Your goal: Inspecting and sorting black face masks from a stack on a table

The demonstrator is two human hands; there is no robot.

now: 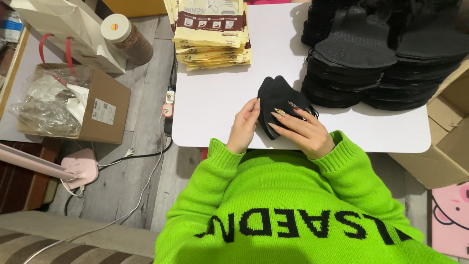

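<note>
I see my left hand [243,128] pressing its fingertips together against the edge of a small stack of black folded fabric masks [278,100] on the white rounded table [215,105]; my right hand [305,129] lies spread-fingered on top.

A small stack of black folded face masks [278,100] lies flat at the centre of the frame; matte, dark fabric; rounded lobes point to the upper frame; near the tabletop's [220,107] lower edge.
</note>
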